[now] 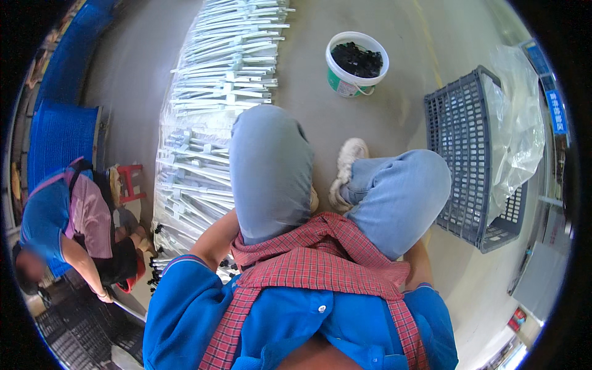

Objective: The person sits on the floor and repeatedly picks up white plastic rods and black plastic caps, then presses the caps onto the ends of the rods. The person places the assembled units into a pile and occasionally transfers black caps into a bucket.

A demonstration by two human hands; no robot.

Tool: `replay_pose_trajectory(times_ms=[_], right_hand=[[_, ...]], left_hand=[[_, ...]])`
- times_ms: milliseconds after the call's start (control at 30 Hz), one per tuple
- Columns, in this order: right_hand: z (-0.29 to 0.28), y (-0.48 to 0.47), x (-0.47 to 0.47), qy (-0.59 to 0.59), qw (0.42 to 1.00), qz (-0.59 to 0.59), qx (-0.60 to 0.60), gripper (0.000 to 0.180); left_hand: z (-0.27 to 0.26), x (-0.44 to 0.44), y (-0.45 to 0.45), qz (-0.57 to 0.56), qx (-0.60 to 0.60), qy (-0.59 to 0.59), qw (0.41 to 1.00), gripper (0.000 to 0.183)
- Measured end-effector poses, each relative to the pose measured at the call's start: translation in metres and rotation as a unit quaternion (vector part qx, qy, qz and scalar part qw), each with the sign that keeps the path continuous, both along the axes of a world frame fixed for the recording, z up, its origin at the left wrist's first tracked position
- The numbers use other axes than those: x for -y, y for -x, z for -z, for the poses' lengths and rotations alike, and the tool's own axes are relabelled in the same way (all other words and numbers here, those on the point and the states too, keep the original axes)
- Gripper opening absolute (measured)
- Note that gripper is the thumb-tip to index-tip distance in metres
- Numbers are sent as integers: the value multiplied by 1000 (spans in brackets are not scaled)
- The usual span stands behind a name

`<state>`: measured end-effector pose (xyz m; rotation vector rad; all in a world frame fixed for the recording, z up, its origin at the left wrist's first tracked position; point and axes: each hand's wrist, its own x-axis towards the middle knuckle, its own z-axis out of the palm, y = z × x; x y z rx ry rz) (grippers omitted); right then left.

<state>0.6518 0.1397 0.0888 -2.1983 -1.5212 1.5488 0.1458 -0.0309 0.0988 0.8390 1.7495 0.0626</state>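
Observation:
Both my hands are out of view; the forearms pass down behind my raised knees. Before me stands a white and green plastic bucket (340, 85) holding small black parts (357, 59). Beside my left leg, many long white rods or bars with bracket-like fittings (226, 69) lie in a row on a pale plastic sheet (164, 121). A looser pile of similar white bars (194, 185) lies closer to my left arm. Near my left elbow, some bars end in black tips (155, 273).
A grey plastic crate (458, 162) with a clear plastic bag (513, 138) stands to my right. On the left, a bent-over co-worker (60, 217) holds a white bar (129, 311) beside dark crates (88, 319) and a red stool (129, 182). Blue containers (62, 134) stand behind.

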Motion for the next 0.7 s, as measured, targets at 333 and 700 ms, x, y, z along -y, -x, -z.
replay_pose_trajectory(times_ms=[333,700], right_hand=[[-92,161,-253,-68,958,96,-263,71],[-12,213,-349,-213,961,130,-122,36]], left_hand=[[-11,-7,9,2,16,4,1000,74],[-4,-171,146,-178,30,-108,978,65]])
